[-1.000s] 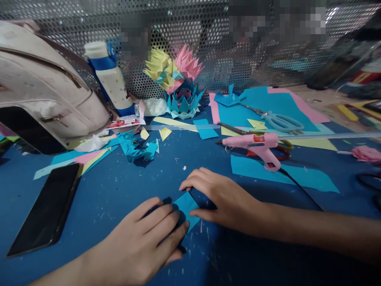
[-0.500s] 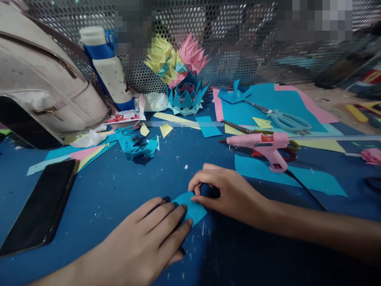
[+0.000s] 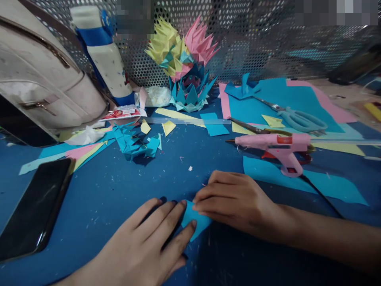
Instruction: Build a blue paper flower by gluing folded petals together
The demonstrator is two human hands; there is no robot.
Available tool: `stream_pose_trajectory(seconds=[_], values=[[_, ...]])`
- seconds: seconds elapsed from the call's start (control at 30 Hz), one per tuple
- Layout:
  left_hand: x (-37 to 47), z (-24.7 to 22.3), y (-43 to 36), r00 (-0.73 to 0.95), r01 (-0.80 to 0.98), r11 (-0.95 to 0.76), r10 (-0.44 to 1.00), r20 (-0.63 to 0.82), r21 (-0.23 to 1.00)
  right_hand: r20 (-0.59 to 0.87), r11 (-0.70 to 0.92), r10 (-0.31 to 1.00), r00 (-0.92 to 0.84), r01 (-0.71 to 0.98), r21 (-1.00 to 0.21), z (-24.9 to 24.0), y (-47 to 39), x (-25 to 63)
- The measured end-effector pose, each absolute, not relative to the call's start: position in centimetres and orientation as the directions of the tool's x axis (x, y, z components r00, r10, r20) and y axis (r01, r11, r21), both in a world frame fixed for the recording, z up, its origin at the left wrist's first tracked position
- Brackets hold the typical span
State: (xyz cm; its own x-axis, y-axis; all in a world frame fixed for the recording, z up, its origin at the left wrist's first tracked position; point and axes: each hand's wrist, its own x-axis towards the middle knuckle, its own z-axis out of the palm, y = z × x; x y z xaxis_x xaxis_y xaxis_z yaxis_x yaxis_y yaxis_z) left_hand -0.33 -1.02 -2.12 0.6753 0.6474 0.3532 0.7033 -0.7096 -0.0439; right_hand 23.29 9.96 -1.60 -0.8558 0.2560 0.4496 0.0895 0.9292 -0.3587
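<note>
A small piece of blue paper lies on the dark blue table between my hands. My left hand rests over its left part with the fingers stretched out and slightly spread, fingertips on the paper. At the upper right edge, my right hand is closed, its fingertips together on the paper; the thumb is mostly hidden. Beyond the right hand lie a pink glue gun and a blue paper strip.
Folded paper flowers stand against a perforated metal panel. Light-blue-handled scissors lie on coloured sheets. A spiky blue paper piece, a phone, a bottle and a pale bag occupy the left.
My right hand's fingers have turned from an arched pinch to lying flatter and together at the paper's edge. The left hand stays over the paper. The view has shifted slightly.
</note>
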Motion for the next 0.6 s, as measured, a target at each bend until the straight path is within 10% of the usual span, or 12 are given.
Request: stream_pose_trajectory(seconds=[0.6], values=[[-0.52,-1.80,-0.50,0.692,0.689,-0.725,0.658,0.298,0.000,0.438,0.926,0.181,-0.881,0.003,-0.378,-1.60,10.88,23.64]])
